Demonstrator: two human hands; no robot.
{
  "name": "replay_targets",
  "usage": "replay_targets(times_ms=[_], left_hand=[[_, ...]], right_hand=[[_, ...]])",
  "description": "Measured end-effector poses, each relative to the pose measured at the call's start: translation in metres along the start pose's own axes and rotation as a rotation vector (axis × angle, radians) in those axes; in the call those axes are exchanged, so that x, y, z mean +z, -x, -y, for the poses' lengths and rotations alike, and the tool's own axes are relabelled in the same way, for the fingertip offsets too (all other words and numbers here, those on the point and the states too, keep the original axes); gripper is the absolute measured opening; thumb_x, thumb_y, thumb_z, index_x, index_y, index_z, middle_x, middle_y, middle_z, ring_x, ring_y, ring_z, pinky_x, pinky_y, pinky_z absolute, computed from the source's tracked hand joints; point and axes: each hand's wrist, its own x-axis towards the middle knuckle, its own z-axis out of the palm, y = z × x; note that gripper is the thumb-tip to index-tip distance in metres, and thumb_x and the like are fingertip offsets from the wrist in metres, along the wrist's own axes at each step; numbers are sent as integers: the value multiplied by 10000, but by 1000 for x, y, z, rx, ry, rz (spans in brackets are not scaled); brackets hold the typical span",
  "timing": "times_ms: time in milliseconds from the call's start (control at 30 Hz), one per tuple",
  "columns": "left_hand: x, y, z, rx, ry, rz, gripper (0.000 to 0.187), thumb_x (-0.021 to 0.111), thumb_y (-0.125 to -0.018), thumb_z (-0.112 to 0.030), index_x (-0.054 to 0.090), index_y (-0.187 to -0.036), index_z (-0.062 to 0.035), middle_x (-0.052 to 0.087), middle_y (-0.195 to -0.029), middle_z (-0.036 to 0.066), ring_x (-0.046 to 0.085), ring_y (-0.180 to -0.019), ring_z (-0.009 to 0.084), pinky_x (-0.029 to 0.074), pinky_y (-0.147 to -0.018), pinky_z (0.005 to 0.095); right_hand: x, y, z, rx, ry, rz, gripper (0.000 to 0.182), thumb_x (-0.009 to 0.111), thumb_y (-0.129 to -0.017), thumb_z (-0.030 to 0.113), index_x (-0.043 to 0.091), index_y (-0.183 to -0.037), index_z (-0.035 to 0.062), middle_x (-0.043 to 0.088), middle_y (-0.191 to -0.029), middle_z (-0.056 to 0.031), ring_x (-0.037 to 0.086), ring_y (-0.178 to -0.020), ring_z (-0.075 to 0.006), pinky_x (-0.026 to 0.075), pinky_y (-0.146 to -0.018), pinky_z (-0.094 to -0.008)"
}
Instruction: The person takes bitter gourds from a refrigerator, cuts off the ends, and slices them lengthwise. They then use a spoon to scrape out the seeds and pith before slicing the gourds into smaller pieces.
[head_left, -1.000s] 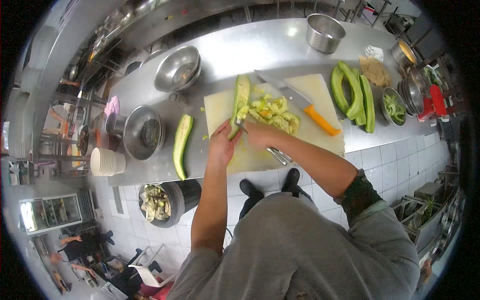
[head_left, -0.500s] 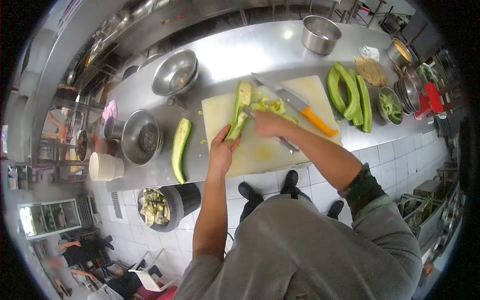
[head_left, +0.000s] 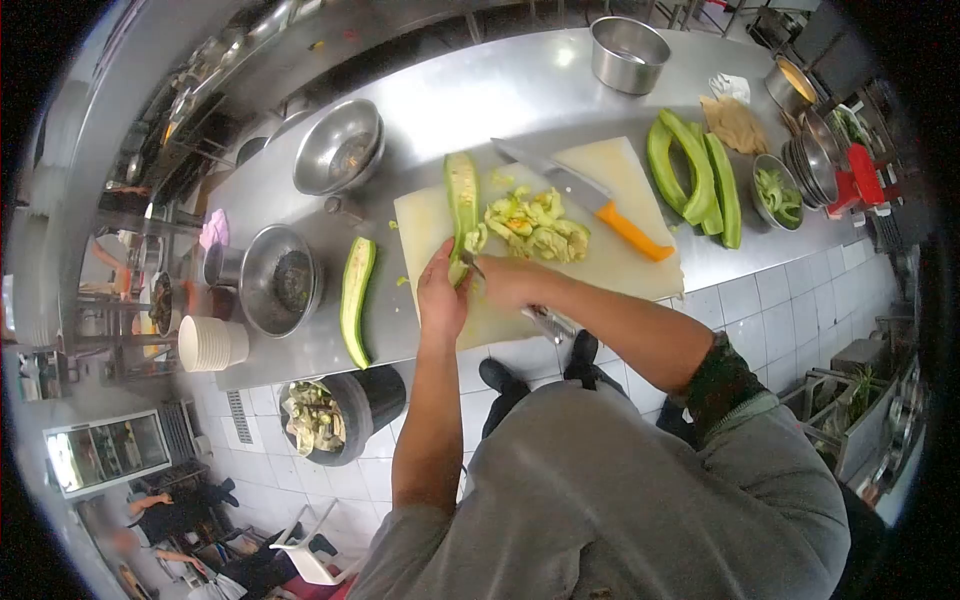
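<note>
My left hand [head_left: 441, 292] grips the near end of a halved green gourd [head_left: 462, 195], its pale cut face up on the white cutting board [head_left: 425, 225]. Closed round a metal tool [head_left: 545, 322], my right hand [head_left: 505, 283] is at the gourd's near end; the tool's tip touches the pith there. Scooped pith [head_left: 540, 225] lies in a pile on the board. Beyond it rests a knife with an orange handle [head_left: 635, 232]. Left of the board lies another gourd half [head_left: 356, 300].
Several green gourd pieces [head_left: 727, 195] and a bowl of green slices [head_left: 777, 198] are at the right. Metal bowls [head_left: 280, 280] and stacked white tubs [head_left: 212, 343] stand left. Below the table edge is a scrap bin [head_left: 375, 400]. Another person [head_left: 165, 500] is at lower left.
My right hand and the tool have moved down and left along the gourd to its near end. Loosened pith is now bunched there, and the pile on the board is more exposed.
</note>
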Motion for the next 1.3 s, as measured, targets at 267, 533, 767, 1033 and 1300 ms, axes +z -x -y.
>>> replay_targets(times_ms=[267,533,767,1033,1300], left_hand=[[-1,-3,6,49,50,8,404,402,-1032,-172,506,-1357,44,534,-1341,137,507,-1221,214,426,-1029,369],[4,0,12,112,100,-22,409,386,-1011,-108,486,-1367,67,534,-1368,146,521,-1226,233,407,-1053,352],[-3,0,10,89,93,12,421,378,-1011,-114,472,-1387,50,550,-1353,150,534,-1219,228,411,-1051,353],[5,13,8,66,144,-19,458,351,-1028,-204,460,-1403,36,545,-1361,131,541,-1191,221,442,-992,355],[-5,3,7,63,127,19,486,374,-1035,-226,397,-1436,47,526,-1378,134,510,-1225,223,392,-1041,350]], right_hand=[[-28,-18,-7,221,-113,369,429,567,-777,112,532,-1170,-56,671,-864,-223,676,-787,-309,526,-683,-410],[-26,-6,-5,162,-304,288,360,574,-729,68,530,-1063,-59,627,-705,-172,646,-620,-252,496,-511,-381],[-2,-5,-2,36,-234,258,386,531,-750,59,548,-1109,-81,622,-690,-165,610,-511,-255,457,-428,-387],[-8,35,39,39,-97,114,363,637,-755,175,649,-1044,-44,676,-719,-212,682,-647,-322,555,-588,-388],[29,14,-6,-220,184,-145,469,600,-729,89,533,-1164,-70,661,-861,-241,686,-797,-307,532,-647,-440]])
